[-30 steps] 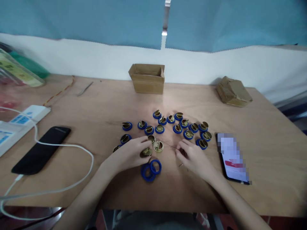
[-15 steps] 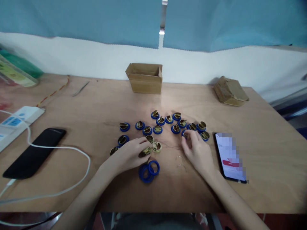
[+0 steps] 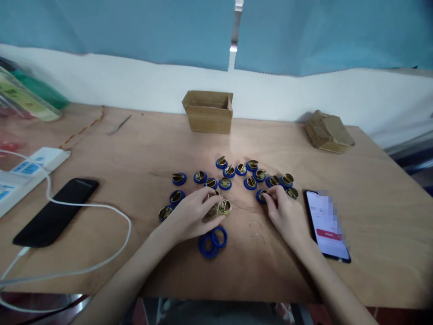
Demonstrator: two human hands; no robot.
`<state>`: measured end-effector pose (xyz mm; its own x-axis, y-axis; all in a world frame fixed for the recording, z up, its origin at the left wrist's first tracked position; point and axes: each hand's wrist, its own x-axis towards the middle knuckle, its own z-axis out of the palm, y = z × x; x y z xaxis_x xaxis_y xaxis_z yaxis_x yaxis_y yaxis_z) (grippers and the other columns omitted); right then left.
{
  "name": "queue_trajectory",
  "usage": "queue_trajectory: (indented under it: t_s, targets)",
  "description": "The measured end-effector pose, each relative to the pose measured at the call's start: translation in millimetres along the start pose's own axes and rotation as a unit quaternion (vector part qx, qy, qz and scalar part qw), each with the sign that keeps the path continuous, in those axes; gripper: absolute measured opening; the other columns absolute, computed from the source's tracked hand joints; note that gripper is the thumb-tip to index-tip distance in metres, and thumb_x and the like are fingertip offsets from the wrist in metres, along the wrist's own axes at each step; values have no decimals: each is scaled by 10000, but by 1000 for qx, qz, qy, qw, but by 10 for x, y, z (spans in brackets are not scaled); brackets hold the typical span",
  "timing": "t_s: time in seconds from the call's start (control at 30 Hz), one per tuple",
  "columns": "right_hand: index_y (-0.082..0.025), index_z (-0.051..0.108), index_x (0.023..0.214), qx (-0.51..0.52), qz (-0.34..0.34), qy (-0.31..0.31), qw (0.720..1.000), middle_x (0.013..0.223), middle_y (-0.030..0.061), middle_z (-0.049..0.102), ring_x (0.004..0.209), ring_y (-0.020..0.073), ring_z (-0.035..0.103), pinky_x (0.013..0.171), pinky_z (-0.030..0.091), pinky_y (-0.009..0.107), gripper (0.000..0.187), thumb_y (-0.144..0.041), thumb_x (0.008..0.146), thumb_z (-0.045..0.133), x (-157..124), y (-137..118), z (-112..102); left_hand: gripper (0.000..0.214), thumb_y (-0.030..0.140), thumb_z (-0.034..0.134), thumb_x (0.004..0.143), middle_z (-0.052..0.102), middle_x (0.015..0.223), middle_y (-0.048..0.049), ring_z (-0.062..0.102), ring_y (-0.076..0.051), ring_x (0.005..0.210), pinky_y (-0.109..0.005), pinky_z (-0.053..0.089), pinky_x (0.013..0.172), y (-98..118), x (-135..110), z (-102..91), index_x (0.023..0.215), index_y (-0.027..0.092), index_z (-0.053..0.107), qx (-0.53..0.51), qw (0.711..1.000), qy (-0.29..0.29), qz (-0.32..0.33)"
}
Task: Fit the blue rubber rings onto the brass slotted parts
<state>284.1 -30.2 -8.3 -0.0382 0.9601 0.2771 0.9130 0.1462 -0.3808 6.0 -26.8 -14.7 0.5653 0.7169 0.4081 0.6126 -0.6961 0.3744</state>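
Several round gold-coloured metal pieces with raised flaps, each seated in a blue ring, are spread over the table; one blue-ringed piece (image 3: 225, 183) lies near the middle. My left hand (image 3: 189, 214) is low over a few gold pieces without blue rings, thumb and fingers apart around them. One bare gold piece (image 3: 224, 206) shows at its fingertips; others are partly hidden by the hand. Below it lie overlapping loose blue rings (image 3: 219, 237). My right hand (image 3: 287, 214) pinches the edge of a blue-ringed gold piece (image 3: 260, 197) resting on the table.
Two thin curved wires (image 3: 259, 237) lie between my hands. A lit phone (image 3: 326, 225) is at the right, a dark phone-like device (image 3: 56, 212) with a white cable (image 3: 118, 212) at the left, beside a power strip (image 3: 37, 162). Cardboard boxes (image 3: 210, 122) (image 3: 328, 131) stand at the back.
My left hand's fingers have shifted right, reaching the rightmost bare gold piece. My right hand's fingertips have moved slightly down at the blue-ringed piece. The whole view has shifted a little.
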Motion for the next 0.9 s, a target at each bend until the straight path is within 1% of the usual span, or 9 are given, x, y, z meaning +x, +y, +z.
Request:
queue_trajectory:
  t_s: [0.13, 0.2, 0.3, 0.37, 0.43, 0.5, 0.6, 0.73, 0.9]
  targets:
    - [-220, 542, 929, 128, -92, 40, 987, 684, -24, 652, 525, 142, 622, 517, 449, 227, 66, -252, 982, 565, -97, -173, -84, 121, 179, 624, 928, 648, 995, -89, 658, -201, 901, -331, 569, 807, 58, 26, -9, 1048, 173, 637, -28, 997, 75, 2]
    - [-227, 546, 949, 164, -140, 68, 974, 704, -29, 651, 547, 129, 633, 510, 460, 207, 46, -207, 972, 581, -177, -257, -100, 101, 173, 624, 935, 670, 960, -72, 648, -200, 905, -340, 548, 824, 99, 31, -16, 1035, 182, 639, -56, 994, 91, 6]
    - [-224, 543, 955, 202, -193, 82, 957, 716, -26, 646, 580, 127, 649, 554, 499, 207, 78, -164, 958, 594, -291, -347, -71, 181, 248, 647, 933, 715, 964, -65, 646, -225, 936, -383, 528, 857, 172, 25, -7, 1102, 186, 621, -104, 991, 77, 26]
    - [-214, 541, 966, 230, -219, 77, 945, 725, -19, 646, 589, 124, 652, 565, 512, 208, 88, -140, 959, 587, -349, -384, -28, 263, 329, 651, 934, 730, 989, -81, 654, -245, 954, -410, 533, 875, 223, 9, 21, 1140, 175, 602, -142, 988, 54, 35]
    - [-207, 540, 972, 254, -237, 69, 935, 732, -14, 643, 585, 120, 644, 558, 512, 209, 93, -130, 962, 590, -390, -409, 24, 285, 356, 622, 953, 732, 1040, -102, 670, -251, 987, -412, 548, 893, 274, -19, 67, 1164, 167, 588, -182, 983, 26, 26]
    - [-202, 542, 986, 267, -245, 51, 931, 706, -24, 615, 555, 113, 619, 532, 499, 212, 90, -132, 967, 596, -423, -423, 77, 282, 299, 576, 982, 727, 1130, -114, 688, -234, 1034, -377, 567, 908, 323, -52, 122, 1233, 171, 567, -221, 975, -2, -4]
    - [-201, 534, 1027, 282, -232, 41, 930, 666, -53, 550, 489, 96, 553, 479, 470, 207, 105, -140, 973, 601, -460, -431, 147, 387, 186, 533, 992, 713, 1250, -96, 721, -182, 1038, -309, 591, 918, 375, -97, 198, 1376, 203, 498, -271, 961, -28, -50]
    - [-186, 525, 1177, 291, -202, 47, 934, 687, -60, 530, 480, 85, 527, 467, 480, 190, 217, -162, 977, 607, -476, -435, 184, 456, 123, 538, 973, 716, 1288, -59, 748, -149, 1016, -282, 594, 964, 379, -137, 268, 1409, 244, 486, -308, 948, -21, -77]
    - [-186, 547, 1234, 274, -195, 34, 941, 675, -58, 531, 483, 85, 528, 439, 472, 173, 248, -198, 994, 607, -457, -448, 167, 467, 108, 538, 968, 688, 1351, -70, 692, -175, 1200, -308, 559, 1055, 354, -162, 299, 1414, 236, 487, -294, 953, 0, -69]
